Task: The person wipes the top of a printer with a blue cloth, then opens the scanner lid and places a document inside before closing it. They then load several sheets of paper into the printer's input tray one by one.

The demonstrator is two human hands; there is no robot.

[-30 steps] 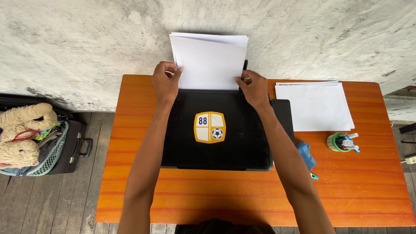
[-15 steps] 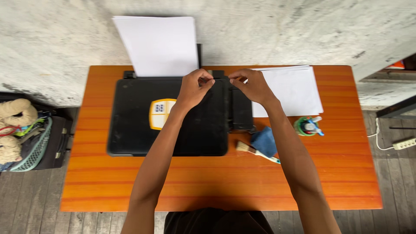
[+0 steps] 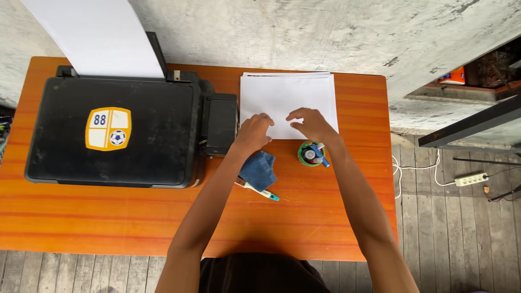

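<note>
Paper stack (image 3: 287,97) lies flat on the orange table (image 3: 108,217), at three o'clock from the black printer (image 3: 114,133), whose rear tray already holds upright sheets (image 3: 97,38). No sheet is lifted off the stack yet. Your left hand (image 3: 254,133) rests loosely curled on its near edge; your right hand (image 3: 310,123) spreads its fingers flat on the top sheet. Neither grips anything. A green cup (image 3: 310,154) sits at six o'clock from the stack.
</note>
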